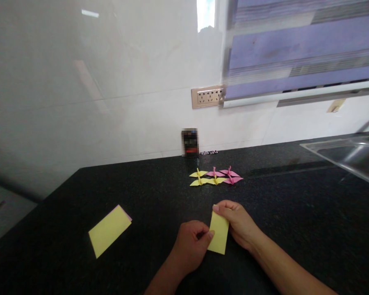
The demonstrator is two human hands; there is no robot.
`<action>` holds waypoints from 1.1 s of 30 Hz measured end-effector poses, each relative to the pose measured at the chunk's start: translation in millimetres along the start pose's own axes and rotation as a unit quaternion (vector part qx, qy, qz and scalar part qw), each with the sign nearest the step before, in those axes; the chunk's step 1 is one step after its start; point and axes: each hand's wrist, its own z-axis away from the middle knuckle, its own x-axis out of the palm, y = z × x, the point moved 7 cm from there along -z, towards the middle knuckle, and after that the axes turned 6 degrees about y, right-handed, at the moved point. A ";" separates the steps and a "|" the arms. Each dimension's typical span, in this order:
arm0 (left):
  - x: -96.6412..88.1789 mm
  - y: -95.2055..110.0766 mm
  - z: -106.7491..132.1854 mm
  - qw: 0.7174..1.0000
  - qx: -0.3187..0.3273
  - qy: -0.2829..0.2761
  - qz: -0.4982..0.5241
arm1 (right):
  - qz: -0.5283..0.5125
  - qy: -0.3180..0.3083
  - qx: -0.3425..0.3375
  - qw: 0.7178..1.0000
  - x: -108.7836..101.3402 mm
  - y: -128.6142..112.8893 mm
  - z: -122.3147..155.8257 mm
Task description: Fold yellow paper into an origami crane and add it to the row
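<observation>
A yellow sheet of paper (219, 234), a tall narrow rectangle, is held between my two hands over the dark counter. My left hand (192, 243) pinches its left edge between thumb and curled fingers. At its upper right, my right hand (238, 219) grips it with the thumb on top and the fingers behind. Beyond my hands, several folded paper cranes stand in two rows, among them a yellow crane (199, 181) and a pink crane (232, 179). To the left lies a stack of yellow paper (110, 232) with a pink edge showing beneath.
The black speckled counter (153, 188) meets a white tiled wall. Against the wall stands a small dark box (190, 142), blurred out, beside a thin patterned object (209, 153). A metal sink (356, 153) is at the right. Above are a socket panel (207, 97) and a purple striped blind (295, 49).
</observation>
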 end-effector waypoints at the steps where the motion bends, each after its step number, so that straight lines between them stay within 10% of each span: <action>1: 0.8 0.4 0.1 1.000 0.002 -0.004 0.001 | -0.003 0.005 -0.006 1.000 -1.6 -2.5 -1.2; 20: 5.4 -22.4 -4.0 0.877 -0.190 0.005 0.441 | 0.170 -0.089 -0.074 0.979 8.3 -5.8 2.4; 29: 4.4 -32.9 -4.0 0.884 -0.207 0.016 0.420 | 0.199 -0.095 -0.087 0.972 12.0 -5.4 2.4; 33: 1.9 -40.3 -3.9 0.849 -0.235 0.045 0.472 | 0.211 -0.078 -0.193 0.955 13.2 -23.6 7.5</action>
